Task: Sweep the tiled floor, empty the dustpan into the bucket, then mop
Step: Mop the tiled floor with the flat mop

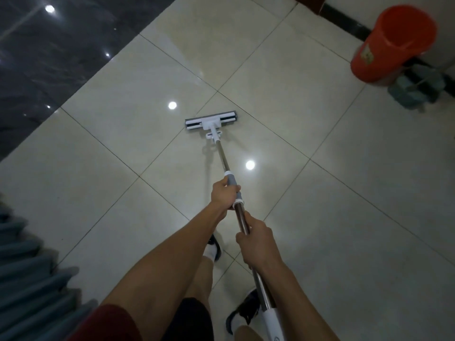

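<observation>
The person is at the mopping part now. The left hand [224, 193] is wrapped tight around the grey grip of the mop [211, 123], and the right hand [256, 238] is closed around the pole lower down. The mop head lies flat in the middle of the tiled floor [344, 193]. The orange bucket [391, 43] stands at the far right edge by the wall. I see no dirt, so sweeping looks done. Most floor is probably still left to mop.
</observation>
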`<state>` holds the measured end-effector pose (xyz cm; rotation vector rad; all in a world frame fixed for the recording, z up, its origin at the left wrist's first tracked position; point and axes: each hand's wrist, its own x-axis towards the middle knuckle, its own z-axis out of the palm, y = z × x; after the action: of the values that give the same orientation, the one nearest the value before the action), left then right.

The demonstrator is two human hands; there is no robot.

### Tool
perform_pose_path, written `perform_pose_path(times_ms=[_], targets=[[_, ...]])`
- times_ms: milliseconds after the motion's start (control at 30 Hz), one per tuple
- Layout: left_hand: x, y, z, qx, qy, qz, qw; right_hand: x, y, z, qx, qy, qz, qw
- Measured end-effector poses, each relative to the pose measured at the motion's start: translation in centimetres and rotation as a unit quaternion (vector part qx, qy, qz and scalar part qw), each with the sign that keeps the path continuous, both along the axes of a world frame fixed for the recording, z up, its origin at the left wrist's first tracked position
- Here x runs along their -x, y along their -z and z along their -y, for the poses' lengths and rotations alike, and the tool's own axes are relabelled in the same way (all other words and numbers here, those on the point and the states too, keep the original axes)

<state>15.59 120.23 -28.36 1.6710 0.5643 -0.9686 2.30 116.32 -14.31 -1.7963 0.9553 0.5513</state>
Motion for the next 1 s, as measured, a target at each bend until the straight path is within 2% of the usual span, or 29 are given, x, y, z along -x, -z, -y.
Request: perform_pose_path(times_ms=[167,400,667,1000], targets=[[2.8,0.1,2.5,0.017,0.016,0.007,1.0,2.9,0.8,2.0,0.012,0.023,0.02,0.999],[-0.4,1.7,3.6,0.01,0.0,0.001,1.0,-0.4,1.8,3.1,0.035,0.019,0.005,0.999],[-12.0,1.9,4.8,0.028,-0.019,-0.014,0.999,-12.7,2.4,4.1,0.058,0.009,-0.018,0.998],[-26.9,2.0,6.5,-0.003,-0.014,-0.012,1.0,-27.7,2.9,5.7,0.065,-0.02,-0.013,0.998]])
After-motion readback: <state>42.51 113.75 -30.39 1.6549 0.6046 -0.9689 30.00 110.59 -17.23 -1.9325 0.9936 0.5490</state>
